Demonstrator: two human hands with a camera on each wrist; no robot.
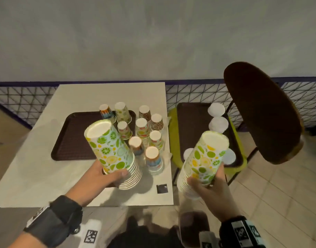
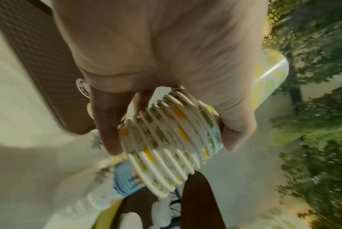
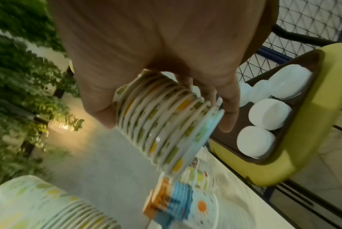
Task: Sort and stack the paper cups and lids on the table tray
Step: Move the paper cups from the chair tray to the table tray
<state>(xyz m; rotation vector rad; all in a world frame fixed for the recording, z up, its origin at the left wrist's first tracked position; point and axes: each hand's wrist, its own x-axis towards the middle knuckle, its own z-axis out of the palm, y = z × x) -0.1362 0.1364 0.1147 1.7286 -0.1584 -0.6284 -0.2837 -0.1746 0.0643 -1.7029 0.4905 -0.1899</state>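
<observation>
Both hands hold nested stacks of citrus-printed paper cups, bases up and tilted. The left hand (image 1: 101,178) has fingers and thumb wrapped round the rim end of one lime-and-lemon stack (image 1: 112,151) above the white square surface (image 1: 37,149). The right hand (image 1: 209,185) clamps a matching stack (image 1: 205,156) beyond the surface's right edge, so the two stacks are well apart.

Sorting looks well under way: beyond the hands, upside-down stacks of patterned paper cups (image 1: 144,129) stand grouped by print, most on the surface just right of the dark brown plastic tray (image 1: 71,136), whose left part lies bare. White plastic lids (image 1: 218,124) lie in piles on a second brown tray (image 1: 193,126) on the yellow-green chair seat (image 1: 174,140).

Judging from this, what remains is joining the two matching stacks, setting the cups on the tray, and bringing the lids across.
</observation>
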